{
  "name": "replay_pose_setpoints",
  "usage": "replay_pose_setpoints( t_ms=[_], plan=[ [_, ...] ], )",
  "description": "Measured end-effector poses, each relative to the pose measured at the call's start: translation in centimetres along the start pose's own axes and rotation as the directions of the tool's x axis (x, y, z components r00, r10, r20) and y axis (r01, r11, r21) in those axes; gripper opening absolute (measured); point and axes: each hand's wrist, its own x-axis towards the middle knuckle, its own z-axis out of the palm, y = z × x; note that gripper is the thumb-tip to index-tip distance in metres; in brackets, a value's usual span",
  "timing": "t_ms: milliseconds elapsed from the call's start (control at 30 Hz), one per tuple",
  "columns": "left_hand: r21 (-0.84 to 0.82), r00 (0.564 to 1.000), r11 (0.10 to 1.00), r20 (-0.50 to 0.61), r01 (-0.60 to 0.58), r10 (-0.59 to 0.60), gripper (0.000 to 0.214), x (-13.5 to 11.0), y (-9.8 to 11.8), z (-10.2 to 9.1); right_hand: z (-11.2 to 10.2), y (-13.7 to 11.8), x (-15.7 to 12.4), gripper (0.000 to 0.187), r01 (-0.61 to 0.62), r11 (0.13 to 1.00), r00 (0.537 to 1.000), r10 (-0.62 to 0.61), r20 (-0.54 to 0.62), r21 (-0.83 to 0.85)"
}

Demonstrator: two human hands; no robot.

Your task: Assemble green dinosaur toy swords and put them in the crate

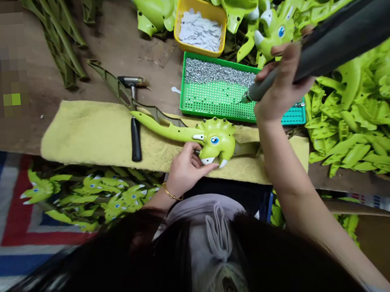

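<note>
Pinched at seven o'clock by your left hand [185, 165], the lime-green plastic dinosaur head [226, 144] might pivot; your right hand [279, 86] grips a dark-grey cylindrical driver [341, 40].

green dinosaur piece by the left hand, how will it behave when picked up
The green dinosaur piece looks like moulded plastic holding its curve, so probably stiff. Its broad head and slim end suggest it may hang head-heavy. Its shiny surface could feel slippery.

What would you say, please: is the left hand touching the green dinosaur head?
Touching: the head camera view shows the left hand gripping the green dinosaur head at its snout.
</note>
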Motion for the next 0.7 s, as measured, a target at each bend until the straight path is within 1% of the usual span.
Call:
replay_pose_setpoints(
  t_ms=[33,67,133,200,267,300,367,400,433,467,533,600,633,700],
  plan=[
    [-0.004,1.0,1.0,-0.004,0.006,-0.006,0.054,0.0,0.0,0.0,0.3,1.0,0.2,0.068,0.004,1.0,0.999,-0.004,-0.038,-0.015],
    [-0.008,1.0,1.0,-0.005,0.013,-0.013,0.055,-0.1,0.1,0.0,0.7,1.8,0.3,0.068,0.028,0.999,0.994,-0.03,-0.103,-0.021],
    [-0.014,1.0,1.0,-0.009,0.018,-0.018,0.056,-0.2,0.1,0.0,1.5,2.9,0.1,0.064,0.088,0.996,0.969,-0.092,-0.229,-0.03],
    [-0.013,1.0,1.0,-0.019,0.011,-0.012,0.056,-0.2,0.0,0.0,1.9,3.5,-0.2,0.061,0.123,0.991,0.949,-0.134,-0.286,-0.058],
    [-0.029,1.0,0.999,-0.02,0.013,-0.014,0.056,-0.2,0.0,0.0,1.9,4.0,-0.4,0.06,0.133,0.984,0.946,-0.163,-0.279,-0.121],
    [-0.05,1.0,0.999,-0.016,0.019,-0.02,0.057,-0.1,0.0,0.0,1.7,4.3,-0.5,0.061,0.13,0.979,0.954,-0.167,-0.248,-0.16],
    [-0.097,0.999,0.995,-0.008,0.036,-0.037,0.058,-0.1,-0.1,0.0,1.2,5.0,-0.5,0.063,0.109,0.971,0.979,-0.143,-0.148,-0.214],
    [-0.11,0.999,0.993,-0.009,0.041,-0.042,0.059,0.0,-0.2,0.0,1.0,5.4,-0.5,0.064,0.097,0.972,0.987,-0.121,-0.101,-0.215],
    [-0.112,0.999,0.993,-0.011,0.039,-0.041,0.059,0.0,-0.2,0.0,0.9,5.5,-0.4,0.065,0.093,0.976,0.99,-0.111,-0.082,-0.197],
    [-0.102,0.999,0.994,-0.015,0.033,-0.035,0.059,0.0,-0.2,0.0,0.9,5.5,-0.3,0.066,0.103,0.982,0.988,-0.12,-0.101,-0.16],
    [-0.071,0.999,0.997,-0.025,0.017,-0.019,0.057,0.0,-0.2,0.1,1.2,4.4,0.1,0.066,0.162,0.984,0.964,-0.173,-0.203,-0.071],
    [-0.05,0.999,0.999,-0.039,-0.002,0.0,0.054,-0.1,-0.1,0.2,1.6,1.9,0.1,0.058,0.234,0.972,0.938,-0.223,-0.264,0.011],
    [-0.045,0.999,0.999,-0.05,-0.013,0.011,0.052,-0.1,0.0,0.4,1.8,0.3,-0.3,0.05,0.255,0.965,0.937,-0.233,-0.259,0.053],
    [-0.041,0.996,0.998,-0.084,-0.039,0.036,0.05,-0.1,0.1,0.6,1.9,-3.1,-1.9,0.033,0.242,0.96,0.961,-0.216,-0.173,0.144]
  ],
)
